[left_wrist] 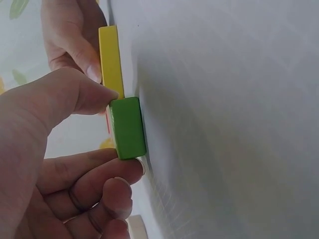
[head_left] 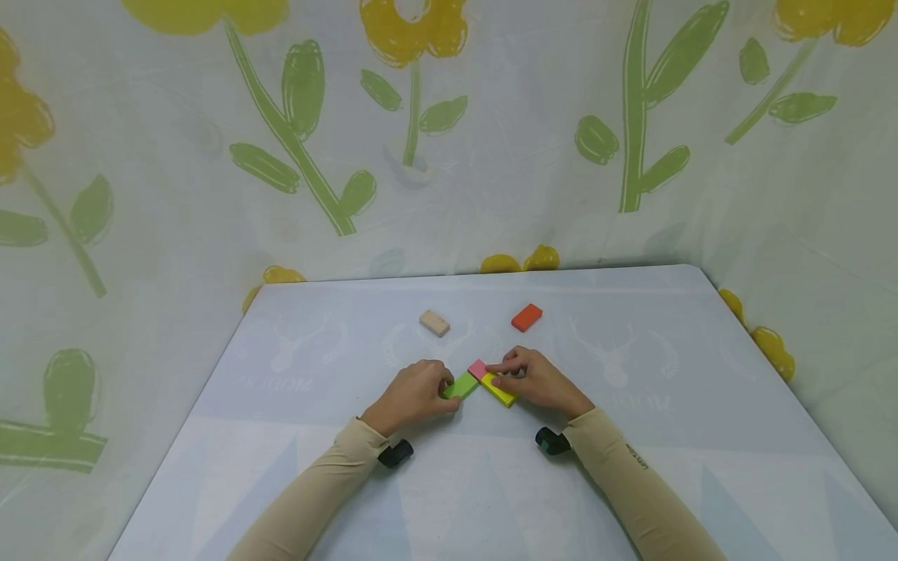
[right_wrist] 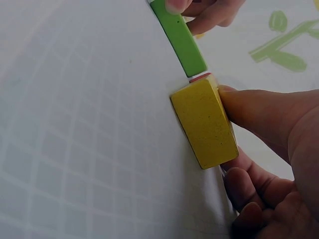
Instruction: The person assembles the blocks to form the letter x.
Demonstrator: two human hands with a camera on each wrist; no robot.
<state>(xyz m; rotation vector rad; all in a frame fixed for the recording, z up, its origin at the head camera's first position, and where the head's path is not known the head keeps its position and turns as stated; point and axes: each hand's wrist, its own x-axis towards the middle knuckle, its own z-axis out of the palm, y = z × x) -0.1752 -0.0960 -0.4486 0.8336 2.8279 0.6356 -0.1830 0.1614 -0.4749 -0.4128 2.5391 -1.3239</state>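
My left hand (head_left: 411, 393) pinches a green wooden block (head_left: 463, 385) by its near end; the left wrist view shows the thumb on one edge of the block (left_wrist: 128, 128) and a finger on the other. Between thumb and fingers, my right hand (head_left: 539, 383) holds a yellow block (head_left: 499, 391), seen end-on in the right wrist view. A pink block (head_left: 477, 367) lies at the far ends of both, partly covered by the right index finger. Green and yellow slant toward each other and sit flat on the table. Whether their corners touch, I cannot tell.
Farther back on the patterned white table (head_left: 316, 460) lie a plain wood block (head_left: 435, 322) on the left and an orange-red block (head_left: 527, 317) on the right. A flower-printed curtain (head_left: 491, 156) hangs behind the table's far edge.
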